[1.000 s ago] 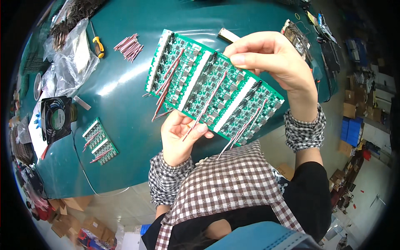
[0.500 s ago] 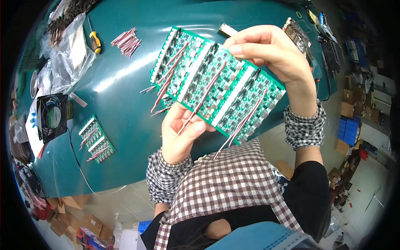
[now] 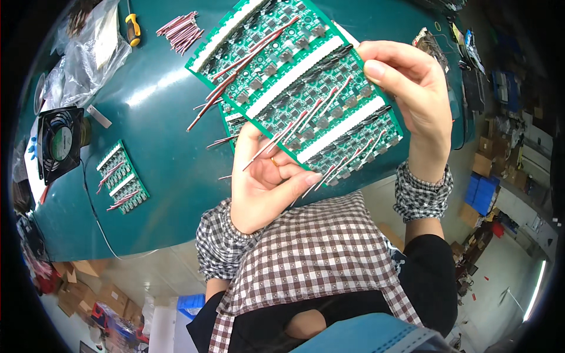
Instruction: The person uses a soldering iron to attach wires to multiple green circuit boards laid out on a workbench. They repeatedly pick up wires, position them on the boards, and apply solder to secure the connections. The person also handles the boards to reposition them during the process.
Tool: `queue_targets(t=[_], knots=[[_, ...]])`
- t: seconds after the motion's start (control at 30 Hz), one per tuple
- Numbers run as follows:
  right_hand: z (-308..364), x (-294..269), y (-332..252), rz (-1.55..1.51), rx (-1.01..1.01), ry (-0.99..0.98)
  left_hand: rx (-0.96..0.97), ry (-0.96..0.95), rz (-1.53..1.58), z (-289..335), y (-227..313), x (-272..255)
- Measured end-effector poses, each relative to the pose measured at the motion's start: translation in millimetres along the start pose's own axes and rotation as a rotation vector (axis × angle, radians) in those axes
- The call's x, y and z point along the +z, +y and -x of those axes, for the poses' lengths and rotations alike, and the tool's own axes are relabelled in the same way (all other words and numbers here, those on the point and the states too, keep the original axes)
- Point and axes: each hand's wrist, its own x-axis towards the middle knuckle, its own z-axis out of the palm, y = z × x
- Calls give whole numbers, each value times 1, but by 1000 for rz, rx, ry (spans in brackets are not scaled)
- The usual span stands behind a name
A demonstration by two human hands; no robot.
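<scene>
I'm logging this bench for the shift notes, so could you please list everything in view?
Large circuit board panel: one, green with white strips and red wires, held up over the table.
Small circuit board: one, green, on the table at the left.
Loose wires: one bundle, red, top of the table.
Fan: one, black, left table edge.
Plastic bags: clear, top left.
Cutter: one, yellow handle, beside the bags.
Table: one, dark teal.
Cardboard boxes: several, brown, floor lower left.
Left hand: under the panel's lower edge.
Right hand: gripping the panel's right edge.
</scene>
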Motion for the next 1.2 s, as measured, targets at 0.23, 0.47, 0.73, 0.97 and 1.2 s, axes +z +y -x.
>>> queue_targets(t=[0.23, 0.47, 0.73, 0.97, 1.2], knots=[[1, -1, 2, -5, -26, -3, -2, 9, -70, -1, 0, -2], [2, 1, 4, -40, -69, 33, -2, 2, -92, -2, 1, -4], [3, -1, 12, -75, -66, 64, 2, 19, -96, -1, 1, -8], [4, -3, 17, -146, -54, 76, 30, 2, -58, 1, -6, -11], [4, -2, 16, -113, -83, 101, 37, -25, -87, 1, -2, -12]])
